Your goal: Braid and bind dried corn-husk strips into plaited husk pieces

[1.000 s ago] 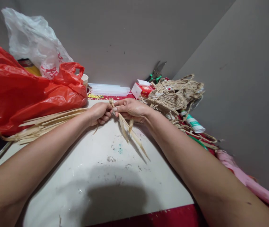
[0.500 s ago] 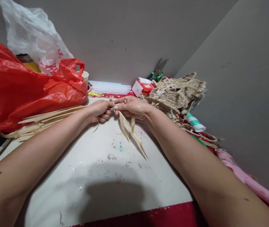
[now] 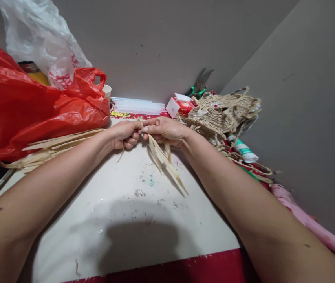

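Hanging ends of the pale strips have swung slightly rightward since the last frame, while both hands keep their close grip. The left hand has its fingers curled tight on the bunched end; the right hand pinches it beside them, over the tabletop. They look light, dry, likely to split if bent sharply; best held near the bunching.

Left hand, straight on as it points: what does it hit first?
Likely the right hand; the left hand looks almost touching it, though depth between them is unclear.
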Action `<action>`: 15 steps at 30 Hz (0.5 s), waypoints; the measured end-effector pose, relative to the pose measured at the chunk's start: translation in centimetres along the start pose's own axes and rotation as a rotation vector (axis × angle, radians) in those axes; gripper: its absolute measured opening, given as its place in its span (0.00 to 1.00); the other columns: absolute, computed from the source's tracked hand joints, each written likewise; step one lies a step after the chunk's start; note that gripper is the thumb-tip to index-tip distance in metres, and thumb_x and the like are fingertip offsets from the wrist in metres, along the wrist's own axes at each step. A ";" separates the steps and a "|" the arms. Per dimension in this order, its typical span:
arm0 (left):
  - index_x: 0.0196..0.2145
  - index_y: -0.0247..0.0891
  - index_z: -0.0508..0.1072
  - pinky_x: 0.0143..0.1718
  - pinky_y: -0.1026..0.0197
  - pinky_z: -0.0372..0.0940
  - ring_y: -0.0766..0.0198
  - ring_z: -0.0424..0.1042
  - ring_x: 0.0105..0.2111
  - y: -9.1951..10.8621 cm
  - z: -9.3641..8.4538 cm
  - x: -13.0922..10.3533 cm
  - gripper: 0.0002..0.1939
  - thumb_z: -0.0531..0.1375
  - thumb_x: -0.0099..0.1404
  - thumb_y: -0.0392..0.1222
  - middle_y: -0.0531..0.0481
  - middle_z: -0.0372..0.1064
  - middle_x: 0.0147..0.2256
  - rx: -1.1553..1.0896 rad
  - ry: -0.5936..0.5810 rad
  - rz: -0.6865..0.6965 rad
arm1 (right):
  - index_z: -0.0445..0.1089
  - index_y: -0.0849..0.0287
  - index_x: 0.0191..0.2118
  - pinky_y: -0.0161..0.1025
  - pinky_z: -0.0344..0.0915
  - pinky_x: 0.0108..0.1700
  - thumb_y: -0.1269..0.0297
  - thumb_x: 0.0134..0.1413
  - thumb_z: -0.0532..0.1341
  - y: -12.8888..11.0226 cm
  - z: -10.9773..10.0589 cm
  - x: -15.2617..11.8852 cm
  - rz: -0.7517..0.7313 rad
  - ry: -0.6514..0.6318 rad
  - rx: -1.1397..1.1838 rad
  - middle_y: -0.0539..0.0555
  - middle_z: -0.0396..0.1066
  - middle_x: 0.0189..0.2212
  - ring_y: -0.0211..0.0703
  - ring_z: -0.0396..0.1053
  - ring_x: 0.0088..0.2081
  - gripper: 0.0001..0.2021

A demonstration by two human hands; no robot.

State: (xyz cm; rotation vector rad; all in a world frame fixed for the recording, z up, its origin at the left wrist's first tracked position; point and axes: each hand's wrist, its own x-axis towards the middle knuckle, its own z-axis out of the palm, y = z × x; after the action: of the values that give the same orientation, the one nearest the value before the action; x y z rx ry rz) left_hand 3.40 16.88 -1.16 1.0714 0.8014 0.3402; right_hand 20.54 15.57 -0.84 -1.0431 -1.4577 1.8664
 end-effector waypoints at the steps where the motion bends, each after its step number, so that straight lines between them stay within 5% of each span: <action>1: 0.22 0.34 0.65 0.09 0.71 0.35 0.76 0.35 0.10 0.0 0.0 0.0 0.06 0.52 0.54 0.37 0.62 0.38 0.13 -0.003 0.001 0.007 | 0.68 0.66 0.36 0.25 0.39 0.12 0.64 0.42 0.68 0.0 0.0 0.0 -0.003 -0.007 0.015 0.48 0.69 0.21 0.22 0.44 0.13 0.15; 8: 0.22 0.35 0.64 0.10 0.70 0.34 0.76 0.36 0.10 -0.1 0.2 -0.3 0.09 0.52 0.58 0.38 0.62 0.38 0.13 -0.013 -0.002 0.040 | 0.67 0.66 0.30 0.25 0.38 0.12 0.60 0.50 0.64 -0.2 -0.2 -0.6 0.007 -0.039 0.057 0.41 0.53 0.11 0.24 0.39 0.13 0.12; 15: 0.20 0.39 0.56 0.10 0.71 0.34 0.77 0.37 0.10 0.0 0.7 -0.5 0.10 0.52 0.58 0.37 0.62 0.40 0.13 -0.050 0.066 0.040 | 0.67 0.62 0.33 0.26 0.48 0.13 0.61 0.47 0.67 -0.6 -0.2 -0.9 0.008 0.149 -0.051 0.45 0.61 0.17 0.26 0.52 0.14 0.11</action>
State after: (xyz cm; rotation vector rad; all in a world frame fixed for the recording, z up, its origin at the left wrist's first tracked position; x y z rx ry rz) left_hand 3.56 16.14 -0.76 1.0346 0.8273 0.4290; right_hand 21.15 15.11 -0.09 -1.1878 -1.4226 1.7254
